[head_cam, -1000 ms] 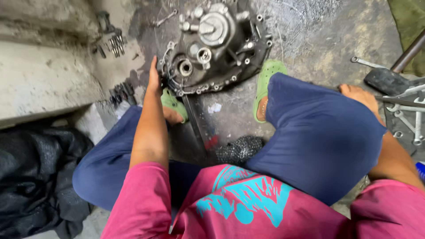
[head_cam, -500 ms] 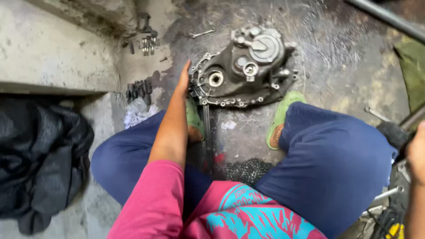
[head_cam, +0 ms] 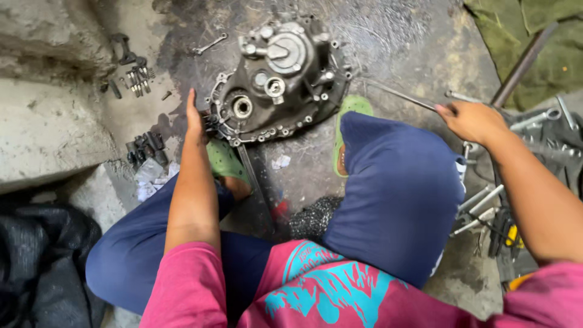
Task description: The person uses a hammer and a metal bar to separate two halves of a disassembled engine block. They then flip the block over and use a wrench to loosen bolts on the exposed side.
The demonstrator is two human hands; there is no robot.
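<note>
We look down at a person squatting on an oily concrete floor [head_cam: 395,54], in blue trousers, a pink shirt and green sandals.

Near the floor's left edge lies a crumpled black plastic sheet [head_cam: 36,261]. Above it, by a concrete ledge, sit small clusters of dark bolts [head_cam: 138,79] and sockets [head_cam: 146,149]. We see no package, label or sign among them.

The left hand [head_cam: 194,118] rests flat, fingers straight and together, against the left rim of a grey metal engine casing [head_cam: 279,76], which lies on the floor at top centre, just beyond the sandals. It grips nothing.

At the right, the right hand [head_cam: 470,120] closes its fingers around the end of a long thin metal rod [head_cam: 398,95] that slants toward the casing. Beneath it, along the floor's right edge, lie loose spanners [head_cam: 534,118].

We judge this a tool-fetching step while the casing is steadied; next, the rod needs bringing across to the casing.
</note>
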